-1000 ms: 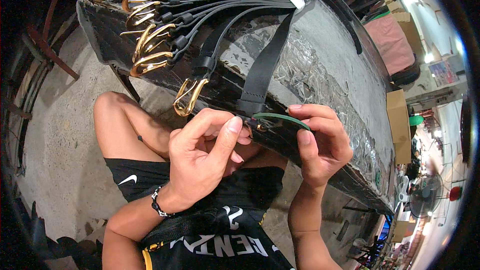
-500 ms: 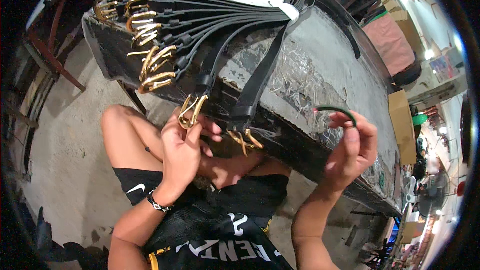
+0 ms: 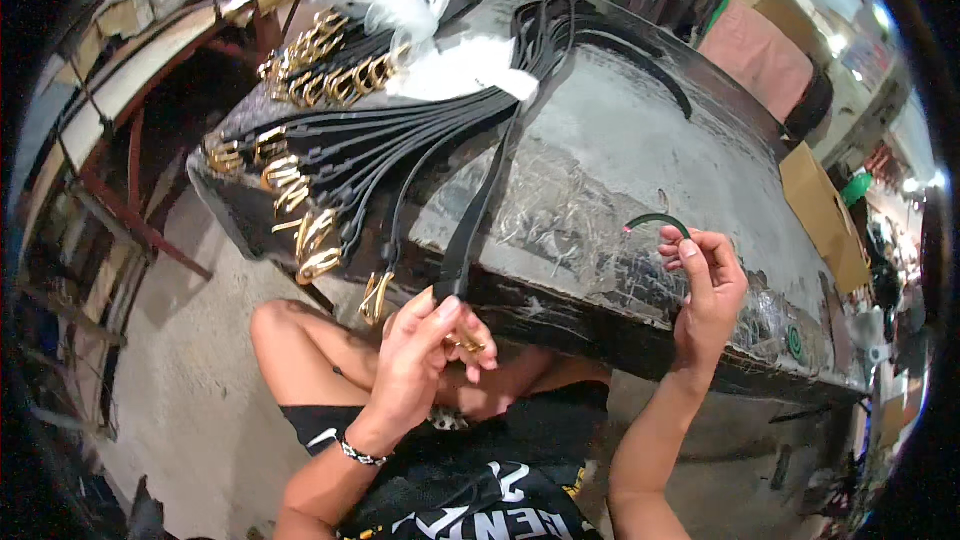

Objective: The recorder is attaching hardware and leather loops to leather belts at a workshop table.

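My left hand point(image 3: 425, 340) is closed around the buckle end of a black belt point(image 3: 466, 245), which stretches up from the table edge to the bundle. Part of its gold buckle point(image 3: 468, 345) shows between my fingers. Just left of that hand, another gold buckle point(image 3: 376, 298) hangs off the edge on its own strap. More black belts point(image 3: 400, 135) fan out leftward, their gold buckles point(image 3: 288, 185) in a row. Over the table's near right side, my right hand point(image 3: 712, 275) pinches a thin, curved dark green strip point(image 3: 655, 218) with a pinkish tip.
White wrapping point(image 3: 470, 70) lies across the gathered belts. Behind it is a second group of gold buckles point(image 3: 345, 80). The grey-topped table point(image 3: 610, 120) has a worn, plastic-covered near edge. A cardboard box point(image 3: 825, 215) stands at the right, a reddish frame point(image 3: 140, 200) at the left.
My left hand has let go of one belt's buckle and taken hold of the neighbouring one to its right. My right hand still pinches the green strip. The view has shifted.
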`<state>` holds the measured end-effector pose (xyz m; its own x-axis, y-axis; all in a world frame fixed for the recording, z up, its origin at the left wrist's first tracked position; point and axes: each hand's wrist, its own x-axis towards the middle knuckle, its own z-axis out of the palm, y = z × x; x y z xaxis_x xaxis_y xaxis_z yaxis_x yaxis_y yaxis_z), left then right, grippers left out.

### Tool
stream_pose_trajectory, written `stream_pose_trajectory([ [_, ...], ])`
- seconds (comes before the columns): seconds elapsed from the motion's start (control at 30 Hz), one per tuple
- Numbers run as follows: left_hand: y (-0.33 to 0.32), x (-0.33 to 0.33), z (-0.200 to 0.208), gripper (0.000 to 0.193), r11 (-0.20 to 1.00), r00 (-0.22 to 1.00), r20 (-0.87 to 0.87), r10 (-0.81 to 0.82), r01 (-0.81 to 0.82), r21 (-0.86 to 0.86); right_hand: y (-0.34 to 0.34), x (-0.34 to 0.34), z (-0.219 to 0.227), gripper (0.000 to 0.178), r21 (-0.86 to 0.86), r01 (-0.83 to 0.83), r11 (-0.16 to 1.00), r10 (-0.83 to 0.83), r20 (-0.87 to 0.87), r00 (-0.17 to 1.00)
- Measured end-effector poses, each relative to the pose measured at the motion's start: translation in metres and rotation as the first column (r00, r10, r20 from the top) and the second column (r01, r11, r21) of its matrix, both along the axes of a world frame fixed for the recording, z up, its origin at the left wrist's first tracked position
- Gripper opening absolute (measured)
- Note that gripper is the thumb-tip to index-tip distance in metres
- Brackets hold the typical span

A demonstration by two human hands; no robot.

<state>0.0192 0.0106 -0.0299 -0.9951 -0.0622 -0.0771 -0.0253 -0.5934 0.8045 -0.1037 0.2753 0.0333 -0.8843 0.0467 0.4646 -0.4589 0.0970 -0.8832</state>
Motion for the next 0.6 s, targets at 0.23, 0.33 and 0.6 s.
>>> stream_pose_trajectory([
  [0.23,-0.022,0.008,-0.005,0.038,0.995,0.991,0.118,-0.059,0.049,0.088,0.007,-0.002,-0.001,0.01,-0.084,-0.021,0.996,0.025,0.045,0.999],
  [0.33,-0.024,0.005,-0.009,0.035,0.985,0.997,0.031,-0.076,0.07,0.155,0.005,-0.001,0.001,0.009,-0.113,-0.01,0.994,0.019,0.071,0.997],
  [0.6,-0.008,0.0,0.0,0.034,0.887,0.98,0.051,-0.192,0.151,0.437,0.004,0.0,0.001,0.008,-0.117,-0.015,0.993,0.026,0.095,0.995],
])
